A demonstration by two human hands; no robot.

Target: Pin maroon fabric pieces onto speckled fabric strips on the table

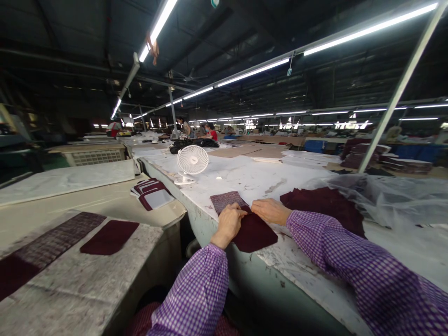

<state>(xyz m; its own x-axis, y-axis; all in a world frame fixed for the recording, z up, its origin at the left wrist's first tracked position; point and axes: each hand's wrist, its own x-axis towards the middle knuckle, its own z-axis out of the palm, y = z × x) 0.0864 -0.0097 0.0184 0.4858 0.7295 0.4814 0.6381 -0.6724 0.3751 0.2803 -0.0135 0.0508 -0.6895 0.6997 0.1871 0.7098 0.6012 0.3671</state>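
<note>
A dark maroon fabric piece [255, 233] lies at the front edge of the white table, its lower part hanging over the edge. My left hand [230, 223] pinches its upper edge at the left. Across from it, my right hand [270, 211] has its fingertips closed on the same edge, close to my left fingertips. A speckled grey-maroon fabric piece [229, 200] lies just behind, partly hidden by my left hand. To the right of my right hand rests a stack of maroon cut pieces [325, 205], partly covered by my sleeve.
A small white fan [192, 161] stands at the table's left edge. On the lower left table [105, 289] lie a maroon piece [109, 237], a speckled strip [63, 239] and a pile of bordered panels [152, 193]. Clear plastic sheeting [395, 196] spreads at right. Several people work far back.
</note>
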